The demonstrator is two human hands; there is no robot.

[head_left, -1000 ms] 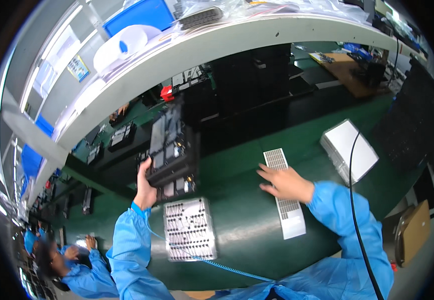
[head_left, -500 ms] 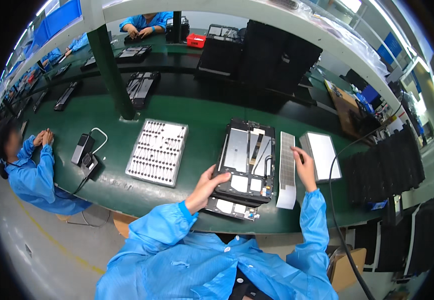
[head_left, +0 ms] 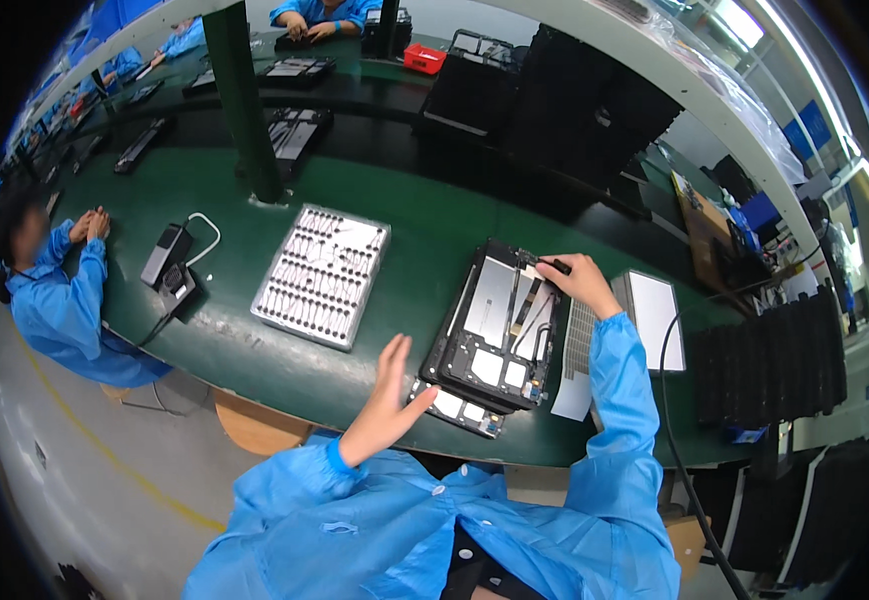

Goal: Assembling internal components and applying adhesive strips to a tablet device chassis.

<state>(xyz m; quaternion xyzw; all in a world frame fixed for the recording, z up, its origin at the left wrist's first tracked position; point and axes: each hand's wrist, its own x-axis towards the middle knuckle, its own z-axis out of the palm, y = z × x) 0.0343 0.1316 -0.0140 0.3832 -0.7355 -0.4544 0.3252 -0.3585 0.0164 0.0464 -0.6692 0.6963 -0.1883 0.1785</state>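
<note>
A stack of opened tablets [head_left: 492, 305], black-framed with silver panels and dark ribbon cables, lies in front of me. The bottom unit [head_left: 461, 408] juts out toward the table edge. My right hand [head_left: 583, 282] is at the top unit's far right corner, fingers pinched together there; what they hold, if anything, is too small to make out. Just left of the stack's near corner, my left hand [head_left: 385, 408] is open, its fingers spread and nothing in it. A sheet of small grey stickers [head_left: 577, 345] lies right of the stack, partly covered by my right forearm.
Left of the stack sits a clear tray [head_left: 353, 335] of small black-ended parts. A white-topped box [head_left: 655, 310] is at the right, with a black cable [head_left: 667, 400] hanging past it. A black power adapter [head_left: 167, 255] lies left, near a seated person [head_left: 65, 290]. A green post [head_left: 245, 110] stands behind.
My left hand has let go of the tablet stack and opened beside it. My right hand has moved from the sticker sheet to the top unit's far right corner. The view has shifted slightly.
</note>
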